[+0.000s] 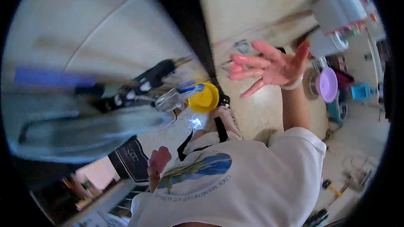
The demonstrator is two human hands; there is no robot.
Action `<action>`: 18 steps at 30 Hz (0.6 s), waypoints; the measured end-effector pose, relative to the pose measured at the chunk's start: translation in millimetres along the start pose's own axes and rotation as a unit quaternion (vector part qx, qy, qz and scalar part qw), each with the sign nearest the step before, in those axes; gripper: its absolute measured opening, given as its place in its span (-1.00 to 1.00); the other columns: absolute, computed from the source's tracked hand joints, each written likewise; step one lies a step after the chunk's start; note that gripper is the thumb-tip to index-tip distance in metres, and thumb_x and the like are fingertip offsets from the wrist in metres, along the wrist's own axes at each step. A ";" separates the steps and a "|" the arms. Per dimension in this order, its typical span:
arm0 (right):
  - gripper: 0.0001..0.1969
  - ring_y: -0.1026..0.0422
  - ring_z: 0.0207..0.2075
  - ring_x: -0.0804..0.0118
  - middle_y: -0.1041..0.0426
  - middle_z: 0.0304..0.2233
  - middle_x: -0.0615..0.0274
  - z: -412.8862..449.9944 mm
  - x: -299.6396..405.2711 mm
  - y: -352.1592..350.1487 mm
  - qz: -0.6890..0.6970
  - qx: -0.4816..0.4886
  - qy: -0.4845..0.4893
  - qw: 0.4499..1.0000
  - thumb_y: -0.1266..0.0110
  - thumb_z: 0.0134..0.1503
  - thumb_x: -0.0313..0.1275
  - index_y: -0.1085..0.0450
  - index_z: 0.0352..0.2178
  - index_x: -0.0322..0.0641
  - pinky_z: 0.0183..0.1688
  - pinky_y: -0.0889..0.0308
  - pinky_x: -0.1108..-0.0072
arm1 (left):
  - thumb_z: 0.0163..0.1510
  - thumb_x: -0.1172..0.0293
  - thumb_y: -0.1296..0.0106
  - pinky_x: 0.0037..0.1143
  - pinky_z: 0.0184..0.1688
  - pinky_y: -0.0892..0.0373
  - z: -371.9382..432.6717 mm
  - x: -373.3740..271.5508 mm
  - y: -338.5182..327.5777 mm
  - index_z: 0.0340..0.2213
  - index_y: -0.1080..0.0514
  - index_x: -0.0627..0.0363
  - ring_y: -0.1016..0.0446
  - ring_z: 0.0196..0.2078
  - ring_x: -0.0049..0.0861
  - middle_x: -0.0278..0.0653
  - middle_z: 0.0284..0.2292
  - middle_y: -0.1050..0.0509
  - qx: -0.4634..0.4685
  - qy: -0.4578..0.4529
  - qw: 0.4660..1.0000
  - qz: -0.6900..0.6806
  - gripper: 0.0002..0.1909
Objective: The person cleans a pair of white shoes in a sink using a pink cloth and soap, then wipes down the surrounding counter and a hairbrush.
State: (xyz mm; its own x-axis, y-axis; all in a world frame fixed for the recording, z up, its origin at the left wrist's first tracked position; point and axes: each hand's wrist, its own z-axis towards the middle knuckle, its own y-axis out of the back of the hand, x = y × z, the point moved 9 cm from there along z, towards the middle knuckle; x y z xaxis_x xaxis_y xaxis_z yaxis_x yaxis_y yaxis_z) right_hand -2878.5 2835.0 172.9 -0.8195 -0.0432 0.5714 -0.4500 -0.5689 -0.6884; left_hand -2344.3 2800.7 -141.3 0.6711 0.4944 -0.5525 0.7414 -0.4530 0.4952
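Observation:
My right hand (268, 67) is raised at the upper right, palm towards me and fingers spread. Its skin looks wet, nothing lies in it, and a pale band circles the wrist. My left hand (160, 160) hangs low beside my white printed shirt (217, 183). It is small and blurred, so its fingers and anything in them cannot be made out. In front of my legs is a yellow plastic basin (206, 99). A clear plastic bottle-like object (169, 100) and a blue piece (192, 89) overlap its left side in view.
A blurred black object (157, 72) and a large pale-blue shape (94, 132) fill the left. A dark upright edge (189, 12) crosses the top. At right stand a purple basin (328, 84), a light-blue container (360, 91) and a white bucket-like container (328, 44). The tiled floor (258, 110) shines.

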 end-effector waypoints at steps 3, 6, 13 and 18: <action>-0.26 0.20 0.02 -0.23 0.23 0.03 -0.08 59.4 -92.1 -17.3 0.079 0.162 -0.107 0.978 0.29 -0.14 0.13 0.14 -0.01 -0.09 -0.12 0.06 -0.01 | -0.16 0.32 0.12 -0.52 -0.30 -0.26 -55.0 70.8 40.0 -0.41 -0.34 0.25 -0.33 -0.38 -0.52 -0.19 -0.43 -0.38 -0.098 0.013 0.989 -0.109 -0.73; -0.50 -0.06 -0.05 -0.06 -0.08 -0.06 0.04 66.1 -264.6 27.0 -0.104 0.084 -0.380 0.916 0.20 -0.04 -0.11 -0.09 -0.10 -0.15 -0.08 -0.03 0.18 | -0.16 0.33 0.12 -0.52 -0.29 -0.26 -106.6 136.8 67.7 -0.41 -0.35 0.26 -0.33 -0.38 -0.53 -0.19 -0.43 -0.38 -0.169 0.031 0.967 -0.189 -0.73; -0.78 -0.36 -0.66 0.42 -0.38 -0.67 0.17 103.4 -589.4 -24.2 -0.421 0.124 -0.481 0.759 0.12 -0.08 -0.39 -0.32 -0.58 -0.41 -0.54 -0.29 0.61 | -0.13 0.26 0.17 -0.55 -0.31 -0.25 -239.8 228.6 126.1 -0.39 -0.35 0.17 -0.34 -0.39 -0.55 -0.26 -0.46 -0.40 -0.311 0.114 0.895 -0.299 -0.72; -0.79 -0.33 -0.50 0.52 -0.39 -0.52 0.23 101.5 -716.9 -147.8 -0.461 0.322 -0.449 0.695 -0.01 -0.14 -0.36 -0.33 -0.48 -0.30 -0.52 -0.21 0.73 | -0.07 0.28 0.11 -0.66 -0.37 -0.28 -275.2 217.2 154.2 -0.28 -0.26 0.15 -0.32 -0.41 -0.66 -0.34 -0.42 -0.35 -0.309 -0.128 0.794 -0.508 -0.70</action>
State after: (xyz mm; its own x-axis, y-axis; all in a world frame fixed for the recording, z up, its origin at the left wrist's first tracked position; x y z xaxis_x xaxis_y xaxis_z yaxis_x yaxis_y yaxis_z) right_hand -2188.4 2866.6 -89.6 0.3932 0.2529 0.8840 -0.1483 -0.9314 0.3325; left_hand -2082.7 3042.4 -0.4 -0.2385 0.1683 -0.9564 0.8137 0.5723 -0.1021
